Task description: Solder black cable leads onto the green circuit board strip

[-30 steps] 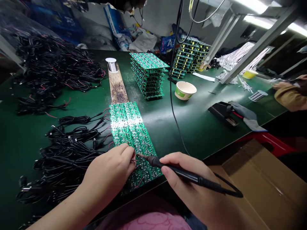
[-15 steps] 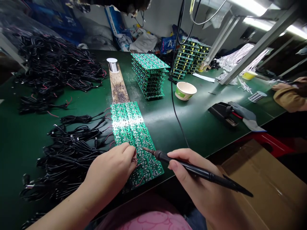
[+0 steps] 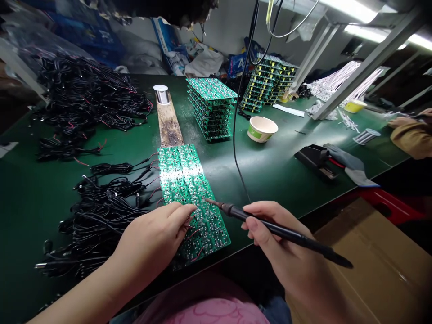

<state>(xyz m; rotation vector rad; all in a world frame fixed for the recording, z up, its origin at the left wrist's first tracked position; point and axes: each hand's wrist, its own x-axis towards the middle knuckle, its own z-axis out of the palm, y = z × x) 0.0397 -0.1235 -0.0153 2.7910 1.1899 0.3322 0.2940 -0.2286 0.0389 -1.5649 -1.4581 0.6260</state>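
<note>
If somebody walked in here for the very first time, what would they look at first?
Probably the shiny green circuit board in front of the person, with a white glare across it and the right hand pointing a black soldering iron at it. Next, maybe the big tangle of black cables at the far left of the table, or the stack of green boards beside the paper bowl.

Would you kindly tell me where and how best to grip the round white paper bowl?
I would pinch the bowl by its right rim, from above and the right: it stands upright, mouth up and flaring, while the thin black hanging cable and the nearer stack of green circuit boards are on its left.
</note>
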